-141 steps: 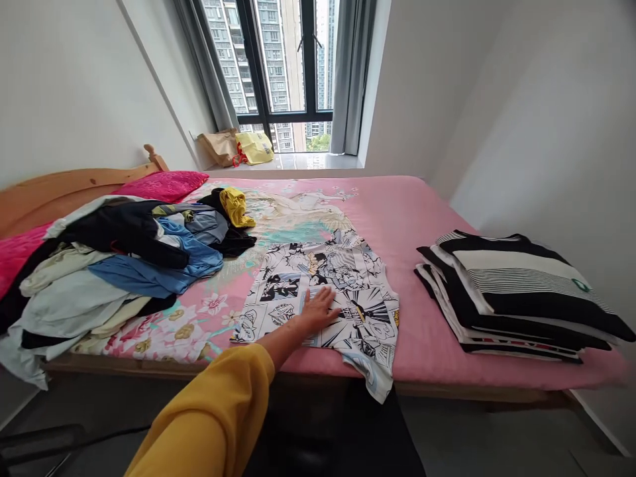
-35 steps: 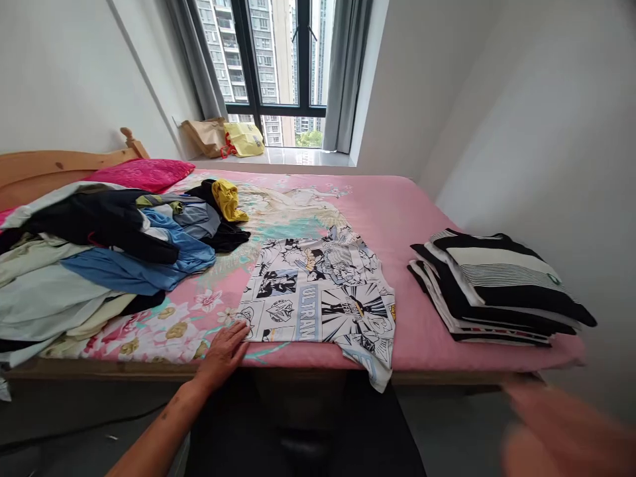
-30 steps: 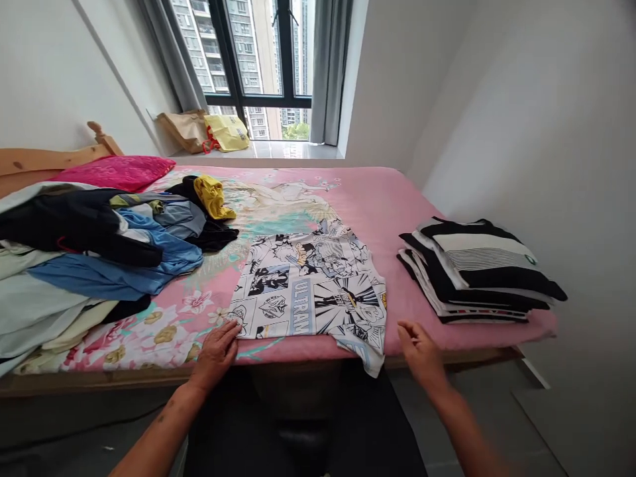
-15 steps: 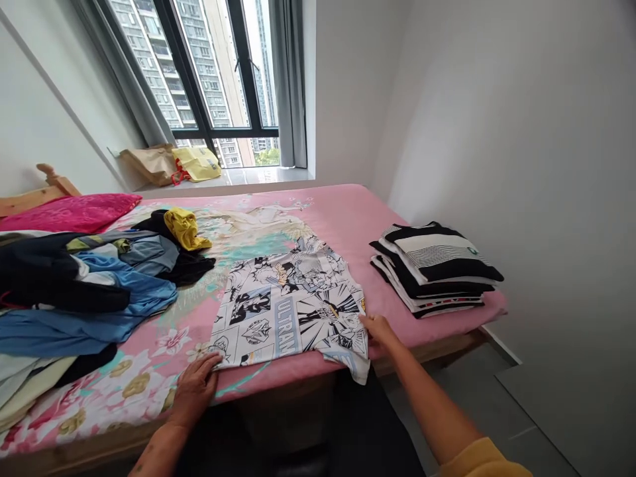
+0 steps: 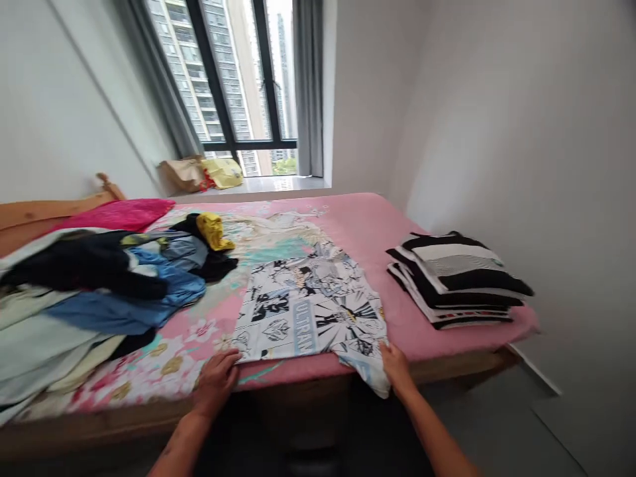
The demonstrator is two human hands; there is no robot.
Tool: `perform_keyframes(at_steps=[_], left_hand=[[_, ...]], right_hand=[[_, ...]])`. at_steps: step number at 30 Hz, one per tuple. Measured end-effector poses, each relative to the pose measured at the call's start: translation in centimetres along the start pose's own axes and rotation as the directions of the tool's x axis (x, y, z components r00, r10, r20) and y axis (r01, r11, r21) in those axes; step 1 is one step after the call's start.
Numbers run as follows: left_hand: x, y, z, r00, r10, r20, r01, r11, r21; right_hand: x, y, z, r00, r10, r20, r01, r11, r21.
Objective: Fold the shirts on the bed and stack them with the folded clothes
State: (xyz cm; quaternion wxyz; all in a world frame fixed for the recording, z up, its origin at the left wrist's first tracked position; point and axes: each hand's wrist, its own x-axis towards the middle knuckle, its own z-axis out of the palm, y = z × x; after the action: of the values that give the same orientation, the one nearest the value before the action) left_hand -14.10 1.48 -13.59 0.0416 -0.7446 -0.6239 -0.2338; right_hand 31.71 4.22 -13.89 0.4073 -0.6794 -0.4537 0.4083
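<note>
A comic-print T-shirt lies flat on the pink bed, its lower right corner hanging over the near edge. My left hand rests at the shirt's near left corner, fingers curled on the hem. My right hand is at the near right corner, fingers closed on the hanging fabric. Both forearms reach in from below.
A loose heap of clothes covers the bed's left side, with a yellow garment on top. A stack of folded black-and-white shirts sits at the right. Bags stand on the windowsill. A pink pillow lies by the headboard.
My right hand came in from the right and slid down to the shirt's hanging corner. My left hand stayed at the near left corner. The view swung about.
</note>
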Motion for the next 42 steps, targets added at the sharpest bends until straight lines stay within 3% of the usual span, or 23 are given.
perform_keyframes(at_steps=[4, 8, 12, 14, 17, 19, 21, 25, 27, 30, 33, 38, 42], left_hand=[[-2.3, 2.3, -2.1, 0.998, -0.017, 0.064, 0.012, 0.997, 0.076], [-4.6, 2.9, -2.9, 0.994, -0.007, 0.107, 0.003, 0.999, 0.046], [-3.4, 1.9, -2.9, 0.995, -0.097, 0.013, 0.097, 0.992, -0.078], [-0.5, 1.2, -2.3, 0.982, -0.178, -0.065, 0.166, 0.974, -0.155], [6.1, 0.1, 0.0, 0.963, -0.25, -0.102, 0.226, 0.953, -0.204], [11.1, -0.7, 2.3, 0.963, -0.26, -0.077, 0.243, 0.953, -0.18], [15.9, -1.9, 4.8, 0.962, -0.275, -0.01, 0.272, 0.956, -0.107], [23.2, -4.8, 8.5, 0.936, -0.343, 0.083, 0.342, 0.939, 0.024], [25.6, -6.2, 9.7, 0.925, -0.37, 0.088, 0.368, 0.929, 0.039], [28.0, -7.7, 10.8, 0.9, -0.421, 0.116, 0.417, 0.907, 0.058], [29.6, -8.5, 11.6, 0.867, -0.48, 0.135, 0.475, 0.877, 0.068], [31.1, -9.6, 12.3, 0.826, -0.551, 0.119, 0.551, 0.834, 0.038], [31.1, -10.7, 12.8, 0.809, -0.574, 0.129, 0.582, 0.813, -0.031]], right_hand=[[-0.5, 2.5, -1.2, 1.0, 0.018, -0.02, -0.02, 0.996, -0.091], [-0.9, 5.4, -3.3, 0.998, 0.059, 0.018, -0.053, 0.971, -0.234], [0.2, 4.5, -4.9, 0.997, 0.037, -0.069, -0.058, 0.945, -0.323], [1.3, 1.9, -4.3, 0.994, -0.076, -0.072, 0.05, 0.948, -0.313], [3.3, -3.3, -0.8, 0.955, -0.273, 0.119, 0.297, 0.907, -0.299], [5.0, -6.3, 2.8, 0.871, -0.392, 0.297, 0.472, 0.836, -0.279], [7.1, -8.1, 6.5, 0.758, -0.488, 0.432, 0.62, 0.745, -0.245], [12.2, -9.3, 12.1, 0.564, -0.575, 0.592, 0.789, 0.586, -0.183], [14.9, -9.6, 13.9, 0.507, -0.603, 0.616, 0.834, 0.524, -0.174], [18.9, -10.2, 15.6, 0.464, -0.603, 0.649, 0.871, 0.444, -0.21], [23.2, -10.8, 16.7, 0.49, -0.546, 0.68, 0.866, 0.396, -0.306], [30.2, -11.0, 18.1, 0.617, -0.474, 0.628, 0.787, 0.374, -0.492], [33.9, -10.5, 19.6, 0.713, -0.482, 0.509, 0.694, 0.381, -0.611]])
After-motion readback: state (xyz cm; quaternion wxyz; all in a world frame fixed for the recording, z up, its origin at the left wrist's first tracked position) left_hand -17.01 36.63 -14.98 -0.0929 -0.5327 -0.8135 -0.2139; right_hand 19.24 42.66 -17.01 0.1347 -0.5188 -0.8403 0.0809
